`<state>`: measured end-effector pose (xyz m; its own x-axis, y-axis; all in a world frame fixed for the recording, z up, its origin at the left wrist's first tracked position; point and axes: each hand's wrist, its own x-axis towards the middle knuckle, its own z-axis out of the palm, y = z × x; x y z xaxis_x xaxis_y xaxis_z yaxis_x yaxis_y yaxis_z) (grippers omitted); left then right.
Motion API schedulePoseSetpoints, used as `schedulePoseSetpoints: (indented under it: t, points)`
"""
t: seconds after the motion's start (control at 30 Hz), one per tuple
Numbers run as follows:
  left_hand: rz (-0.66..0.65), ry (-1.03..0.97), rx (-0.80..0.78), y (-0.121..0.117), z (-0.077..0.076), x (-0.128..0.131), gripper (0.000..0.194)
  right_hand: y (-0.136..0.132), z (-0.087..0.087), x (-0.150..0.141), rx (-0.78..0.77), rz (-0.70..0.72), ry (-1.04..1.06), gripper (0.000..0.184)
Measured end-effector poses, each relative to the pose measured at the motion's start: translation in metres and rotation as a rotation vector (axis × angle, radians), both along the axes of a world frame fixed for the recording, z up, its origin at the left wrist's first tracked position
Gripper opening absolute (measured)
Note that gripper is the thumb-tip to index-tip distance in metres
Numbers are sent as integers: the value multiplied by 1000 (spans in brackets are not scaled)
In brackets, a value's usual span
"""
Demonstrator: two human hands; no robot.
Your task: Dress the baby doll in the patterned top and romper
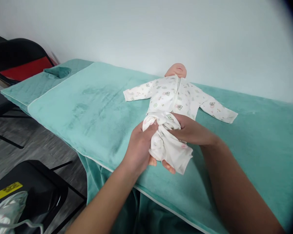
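Note:
A baby doll (177,70) lies on its back on a teal towel (88,107), head toward the wall. It wears a white printed sleepsuit (172,97) with both sleeves spread out flat. My left hand (139,148) is closed on the bunched legs of the sleepsuit from the left. My right hand (191,131) grips the same bunched cloth at the doll's waist from the right. Two bare doll feet (161,164) stick out below the cloth.
The towel covers a table against a pale wall. A folded teal cloth (57,71) lies at the far left corner. A black chair with a red seat (21,65) stands to the left. A black stool (36,191) with pale fabric (9,208) sits at bottom left.

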<state>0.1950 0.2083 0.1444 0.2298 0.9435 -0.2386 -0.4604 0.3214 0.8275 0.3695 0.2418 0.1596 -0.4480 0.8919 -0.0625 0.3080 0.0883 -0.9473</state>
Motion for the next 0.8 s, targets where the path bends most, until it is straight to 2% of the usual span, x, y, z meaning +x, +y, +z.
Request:
schedulePoseSetpoints:
  t: [0.17,0.3,0.4,0.6,0.7,0.8]
  points:
    - [114,25,-167,-47,16,0,37,0,7,-1,57,51,-305,24]
    - [220,-68,-305,-78,17,4,43,-2,7,-6,45,85,-402,19]
    - [297,-78,-368,-91,7,3,42,-3,7,-10,45,100,-460,15]
    - [497,22,-414,-106,-31,-12,35,-8,6,-16,71,145,-521,17]
    - [445,166,-303,-101,-39,-27,29,-10,5,-17,79,172,-518,13]
    - [231,413,-174,-88,-36,-44,21,-10,3,-17,117,164,-535,11]
